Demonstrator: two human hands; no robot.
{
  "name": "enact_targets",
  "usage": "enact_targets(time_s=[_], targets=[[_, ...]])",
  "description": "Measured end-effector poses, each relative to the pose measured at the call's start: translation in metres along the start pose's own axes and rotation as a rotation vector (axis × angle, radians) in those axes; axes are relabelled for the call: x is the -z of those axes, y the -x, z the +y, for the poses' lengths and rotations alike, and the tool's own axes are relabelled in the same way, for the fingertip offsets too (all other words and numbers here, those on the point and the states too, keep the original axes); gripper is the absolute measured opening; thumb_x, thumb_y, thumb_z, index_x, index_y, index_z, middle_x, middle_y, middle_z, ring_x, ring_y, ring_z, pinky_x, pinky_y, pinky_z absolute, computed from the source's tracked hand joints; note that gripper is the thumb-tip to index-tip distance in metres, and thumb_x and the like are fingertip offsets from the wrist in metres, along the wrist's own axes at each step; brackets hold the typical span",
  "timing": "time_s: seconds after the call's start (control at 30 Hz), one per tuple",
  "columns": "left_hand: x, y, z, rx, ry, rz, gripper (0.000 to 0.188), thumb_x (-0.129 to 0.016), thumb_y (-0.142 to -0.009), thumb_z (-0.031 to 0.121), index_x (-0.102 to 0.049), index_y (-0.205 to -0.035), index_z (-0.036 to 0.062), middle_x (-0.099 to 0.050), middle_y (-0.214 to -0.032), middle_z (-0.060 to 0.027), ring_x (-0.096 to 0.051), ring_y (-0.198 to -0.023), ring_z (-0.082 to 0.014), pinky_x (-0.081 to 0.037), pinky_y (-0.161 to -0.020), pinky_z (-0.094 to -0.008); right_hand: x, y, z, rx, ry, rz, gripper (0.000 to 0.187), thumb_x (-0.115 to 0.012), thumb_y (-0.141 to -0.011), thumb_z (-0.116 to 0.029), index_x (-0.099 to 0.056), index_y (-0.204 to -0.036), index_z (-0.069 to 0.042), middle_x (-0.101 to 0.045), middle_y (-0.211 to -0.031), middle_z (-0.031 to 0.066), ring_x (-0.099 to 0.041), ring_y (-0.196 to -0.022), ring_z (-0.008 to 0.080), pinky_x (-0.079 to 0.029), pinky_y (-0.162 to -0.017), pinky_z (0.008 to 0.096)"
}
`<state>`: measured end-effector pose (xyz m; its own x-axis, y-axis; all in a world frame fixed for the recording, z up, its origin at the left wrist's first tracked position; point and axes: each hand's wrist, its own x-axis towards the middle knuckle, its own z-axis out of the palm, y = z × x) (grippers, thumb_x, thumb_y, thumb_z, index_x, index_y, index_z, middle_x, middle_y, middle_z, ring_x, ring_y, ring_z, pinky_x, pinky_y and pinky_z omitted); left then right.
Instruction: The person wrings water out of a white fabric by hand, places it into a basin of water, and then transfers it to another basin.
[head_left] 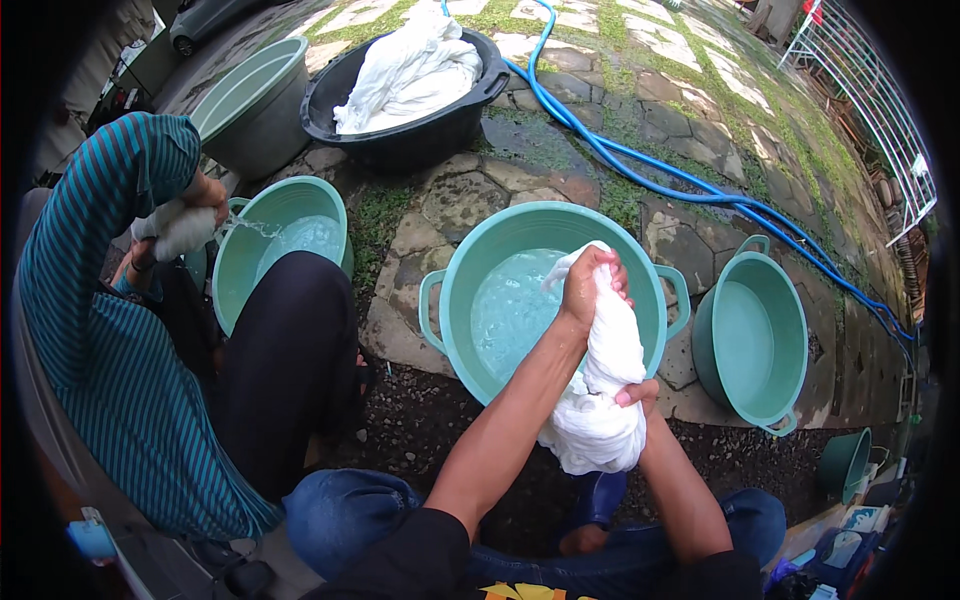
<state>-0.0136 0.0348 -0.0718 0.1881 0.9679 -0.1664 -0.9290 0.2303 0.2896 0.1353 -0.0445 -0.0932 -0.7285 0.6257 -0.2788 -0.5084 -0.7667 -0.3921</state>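
A twisted white cloth [613, 345] stretches between my two hands over the near right rim of a green tub [455, 290] holding water. My left hand [592, 285] is wrapped round its upper end, above the tub. Lower down, my right hand [640, 395] grips the cloth, the thumb showing and most fingers hidden behind it. Below that grip the cloth bulges into a loose bundle, and a short tail sticks out left of my left hand.
To the left, a person in a striped sleeve [110, 200] wrings a whitish cloth [185, 230] beside another green tub [335, 205], water spraying. A black tub [400, 150] behind holds heaped white cloth [415, 80]. At right stand a green tub [755, 340] and a blue hose [650, 185].
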Motion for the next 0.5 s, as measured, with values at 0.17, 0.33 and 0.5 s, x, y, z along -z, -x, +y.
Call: enact_targets(time_s=[0.17,0.33,0.5], targets=[[0.010,-0.006,-0.001,-0.027,0.042,0.033,0.022,-0.053,-0.077,0.031,-0.048,-0.069,0.0113,-0.045,-0.058,-0.0019,-0.048,-0.051,-0.0157,-0.046,-0.052,-0.0357,-0.029,-0.003,-0.007,0.024,0.030,0.097,0.085,-0.052,-0.044,-0.007,-0.038,-0.127,0.005,-0.056,-0.104,0.0222,-0.060,-0.091,0.0352,-0.051,-0.086,0.0431],[0.004,0.010,0.007,-0.074,0.320,-0.142,0.053,-0.059,-0.080,0.050,-0.046,-0.112,0.0092,-0.055,-0.097,-0.0102,-0.055,-0.103,-0.0228,-0.049,-0.083,-0.0444,-0.033,0.005,-0.034,0.124,0.097,-0.044,0.088,-0.053,-0.043,-0.008,-0.036,-0.129,0.005,-0.053,-0.111,0.0217,-0.059,-0.094,0.0334,-0.051,-0.087,0.0417],[0.055,0.004,0.012,-0.288,0.076,0.240,0.075,-0.062,-0.081,0.047,-0.023,-0.138,0.0171,-0.041,-0.129,-0.0118,-0.049,-0.113,-0.0273,-0.047,-0.091,-0.0526,-0.051,0.009,-0.055,0.188,0.336,0.093,0.092,-0.054,-0.043,-0.009,-0.033,-0.132,0.005,-0.051,-0.117,0.0213,-0.056,-0.101,0.0311,-0.051,-0.085,0.0376]])
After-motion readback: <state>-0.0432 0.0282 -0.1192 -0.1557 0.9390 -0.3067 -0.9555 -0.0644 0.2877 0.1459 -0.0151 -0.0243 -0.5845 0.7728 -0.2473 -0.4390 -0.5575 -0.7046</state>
